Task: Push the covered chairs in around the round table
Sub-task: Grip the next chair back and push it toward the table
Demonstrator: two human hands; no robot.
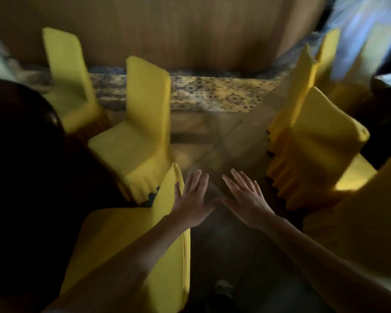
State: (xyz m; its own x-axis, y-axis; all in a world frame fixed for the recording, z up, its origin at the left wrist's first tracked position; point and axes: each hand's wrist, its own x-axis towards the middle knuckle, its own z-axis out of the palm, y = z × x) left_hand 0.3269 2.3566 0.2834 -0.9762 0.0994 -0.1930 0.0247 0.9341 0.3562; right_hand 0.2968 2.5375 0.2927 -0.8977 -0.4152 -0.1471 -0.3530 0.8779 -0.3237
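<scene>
Now I see both hands spread flat, holding nothing: left hand (193, 199) seems to brush the nearest chair (167, 233) back beside the dark desk (20, 154); right hand (246, 197) hovers free.

Likely banquet hall: yellow-covered chairs (145, 123), wood-panelled wall (178, 30), blurred.
</scene>
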